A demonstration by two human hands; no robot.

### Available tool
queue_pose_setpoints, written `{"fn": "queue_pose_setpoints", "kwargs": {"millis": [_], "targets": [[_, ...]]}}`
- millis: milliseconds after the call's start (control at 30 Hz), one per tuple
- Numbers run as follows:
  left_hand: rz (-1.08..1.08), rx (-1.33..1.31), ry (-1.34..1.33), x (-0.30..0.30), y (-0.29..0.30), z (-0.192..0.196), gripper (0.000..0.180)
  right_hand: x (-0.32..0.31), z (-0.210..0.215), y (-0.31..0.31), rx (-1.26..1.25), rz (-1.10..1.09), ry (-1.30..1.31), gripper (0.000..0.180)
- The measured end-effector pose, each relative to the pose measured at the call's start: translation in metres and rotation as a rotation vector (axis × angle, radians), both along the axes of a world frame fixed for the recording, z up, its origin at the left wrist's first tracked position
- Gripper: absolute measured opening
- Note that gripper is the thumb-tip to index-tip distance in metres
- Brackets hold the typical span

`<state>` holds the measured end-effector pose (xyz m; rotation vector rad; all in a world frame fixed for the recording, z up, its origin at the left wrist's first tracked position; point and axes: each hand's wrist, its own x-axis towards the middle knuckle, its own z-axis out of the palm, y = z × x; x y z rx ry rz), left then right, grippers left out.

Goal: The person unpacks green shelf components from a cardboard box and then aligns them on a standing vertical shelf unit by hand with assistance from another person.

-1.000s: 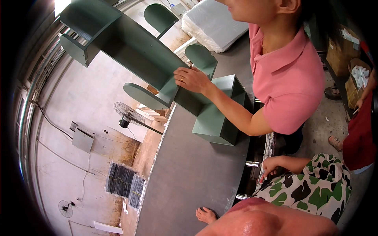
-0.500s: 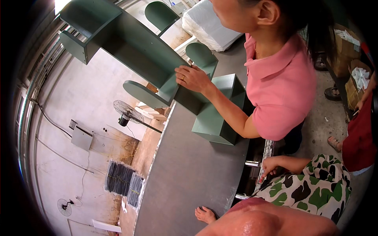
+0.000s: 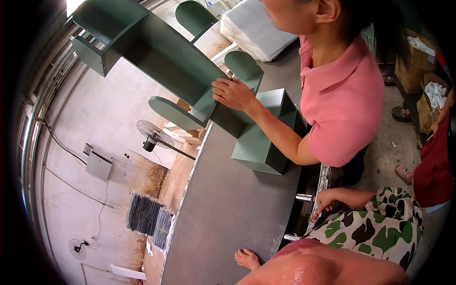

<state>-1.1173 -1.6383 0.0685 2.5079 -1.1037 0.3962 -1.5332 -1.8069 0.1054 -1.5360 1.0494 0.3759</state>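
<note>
My left hand (image 3: pixel 247 259) lies on the grey tabletop (image 3: pixel 223 209) at the bottom, fingers stretched out and holding nothing. At the table's near edge, my right hand (image 3: pixel 326 200) is closed, its fingers curled down by the metal rail (image 3: pixel 305 197). A small red bit shows below those fingers, too small to name. Farther up the table stands a dark green shelf unit (image 3: pixel 166 61) with box compartments and rounded end panels. A co-worker's hand (image 3: pixel 232 94) rests on that unit; my hands are apart from it.
The co-worker in a pink shirt (image 3: pixel 344 99) leans over the table's far right. A white wrapped stack (image 3: pixel 256 31) stands behind. Left of the table are a standing fan (image 3: pixel 151 140) and dark bundles (image 3: pixel 143 213). Cardboard boxes (image 3: pixel 414 54) and another person (image 3: pixel 433 161) are at right.
The co-worker in pink has shifted slightly to the right, keeping a hand on the green shelf unit. Both my hands stay where they were.
</note>
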Motion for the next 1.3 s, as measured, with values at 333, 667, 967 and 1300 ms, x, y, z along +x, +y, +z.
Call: {"fn": "queue_pose_setpoints", "kwargs": {"millis": [333, 667, 967, 1300], "targets": [[-0.023, 0.004, 0.017, -0.001, 0.001, 0.003, 0.037, -0.002, 0.004, 0.0, -0.004, -0.006, -0.009, 0.039], [-0.011, 0.025, 0.041, -0.004, 0.0, 0.008, 0.038, -0.001, 0.003, -0.001, -0.01, 0.028, -0.016, 0.037], [-0.006, 0.013, 0.038, -0.004, 0.0, 0.008, 0.037, -0.001, 0.006, -0.003, 0.024, 0.02, -0.008, 0.037], [-0.012, -0.057, -0.055, 0.029, 0.004, -0.043, 0.036, 0.0, -0.001, -0.004, 0.048, -0.021, -0.025, 0.036]]}}
